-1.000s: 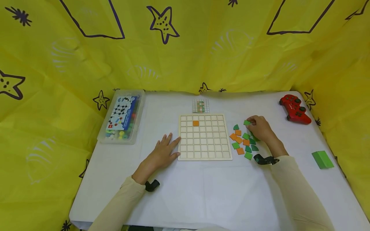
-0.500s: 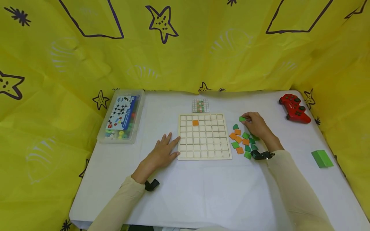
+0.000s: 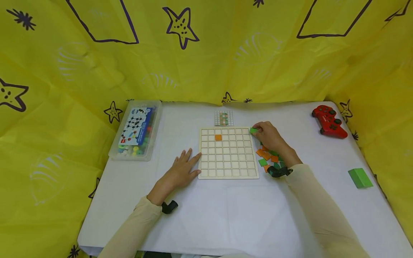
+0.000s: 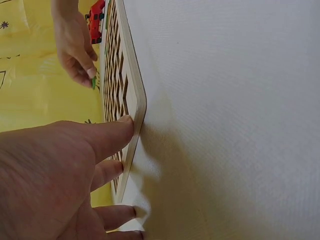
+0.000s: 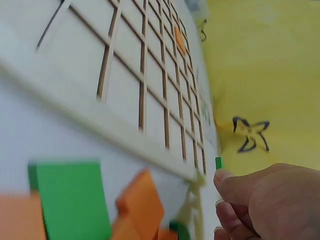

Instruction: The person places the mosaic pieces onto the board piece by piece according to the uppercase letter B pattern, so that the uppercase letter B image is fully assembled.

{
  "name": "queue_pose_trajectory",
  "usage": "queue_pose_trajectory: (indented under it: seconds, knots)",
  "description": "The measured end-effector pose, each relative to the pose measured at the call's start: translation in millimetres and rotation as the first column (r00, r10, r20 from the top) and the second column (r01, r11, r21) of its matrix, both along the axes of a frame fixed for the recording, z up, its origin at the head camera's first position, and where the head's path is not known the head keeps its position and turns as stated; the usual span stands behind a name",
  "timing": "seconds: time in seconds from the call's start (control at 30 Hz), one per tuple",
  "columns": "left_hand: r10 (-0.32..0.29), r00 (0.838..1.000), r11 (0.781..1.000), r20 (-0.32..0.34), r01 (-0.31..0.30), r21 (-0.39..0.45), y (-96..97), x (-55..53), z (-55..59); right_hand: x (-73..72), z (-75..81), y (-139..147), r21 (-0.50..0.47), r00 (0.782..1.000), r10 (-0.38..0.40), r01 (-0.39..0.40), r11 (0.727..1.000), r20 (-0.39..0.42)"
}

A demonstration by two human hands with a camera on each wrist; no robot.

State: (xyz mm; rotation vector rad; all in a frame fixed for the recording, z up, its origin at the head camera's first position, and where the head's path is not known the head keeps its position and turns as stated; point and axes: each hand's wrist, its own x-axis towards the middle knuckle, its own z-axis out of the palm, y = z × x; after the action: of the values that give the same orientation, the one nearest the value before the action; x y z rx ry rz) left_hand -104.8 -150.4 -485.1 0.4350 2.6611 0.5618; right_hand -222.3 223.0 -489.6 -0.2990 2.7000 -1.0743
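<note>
A pale wooden grid board (image 3: pixel 228 175) lies flat on the white table, with one orange square tile (image 3: pixel 218 137) set in a cell of its second row from the back. My right hand (image 3: pixel 269 136) pinches a light green square tile (image 3: pixel 253 131) by its edge, up at the board's back right corner. In the right wrist view only the tile's thin edge (image 5: pixel 218 163) shows past the thumb. Spread and straight, the fingers of my left hand (image 3: pixel 182 168) rest at the board's left edge, thumb and forefinger touching its rim (image 4: pixel 136 117).
Orange and green tiles (image 3: pixel 266 155) lie loose right of the board, partly under my right wrist. Behind the board is a small printed pattern card (image 3: pixel 224 118). A clear box of beads (image 3: pixel 135 130) stands left; a red game controller (image 3: pixel 330 122) and green block (image 3: pixel 360 178) lie right.
My right hand has carried the green tile leftward from above the loose tiles to the board's back right corner. The left hand has stayed in place.
</note>
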Motion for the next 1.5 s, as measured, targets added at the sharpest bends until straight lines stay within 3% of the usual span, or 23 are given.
queue_pose_trajectory:
  seconds: [0.33,0.63,1.13,1.5]
  knots:
    - [-0.004,1.000,1.000,-0.007,0.004,-0.011,-0.7,-1.1,-0.5,-1.9,0.1,-54,-0.021,0.992,0.123,-0.122,0.992,0.035]
    - [-0.004,1.000,1.000,0.003,0.004,-0.023,-0.5,-1.9,-2.1,-0.8,-8.0,-82,-0.016,0.985,0.172,-0.172,0.985,-0.004]
    - [-0.002,1.000,1.000,-0.008,0.002,-0.022,0.4,-1.5,-0.5,5.0,-2.1,-94,0.073,0.978,0.198,-0.193,0.978,-0.063]
    - [0.000,1.000,1.000,-0.004,0.000,-0.017,0.6,-0.1,0.3,7.2,-2.9,-89,0.069,0.975,0.211,-0.206,0.976,-0.074]
